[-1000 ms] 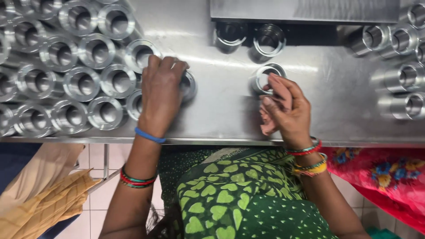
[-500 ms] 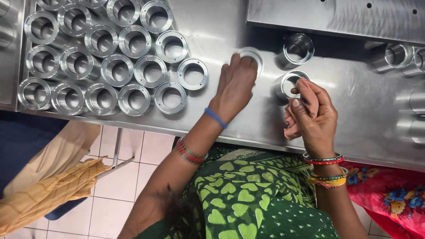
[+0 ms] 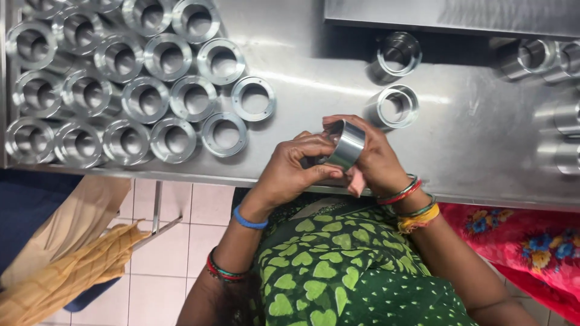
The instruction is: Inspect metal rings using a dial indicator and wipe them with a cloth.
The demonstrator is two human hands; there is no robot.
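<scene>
Both hands, left hand (image 3: 289, 169) and right hand (image 3: 376, 158), are closing fingers around one shiny metal ring (image 3: 345, 145) held between them above the tabletop (image 3: 314, 78); it is looking rigid, slick, best gripped by its rim.

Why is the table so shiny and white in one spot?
Head view: overhead light glares as a white streak on the steel table; the metal ring held in both hands, left hand and right hand, gleams too; the picture is sharp, with dark shadow under the raised shelf.
</scene>
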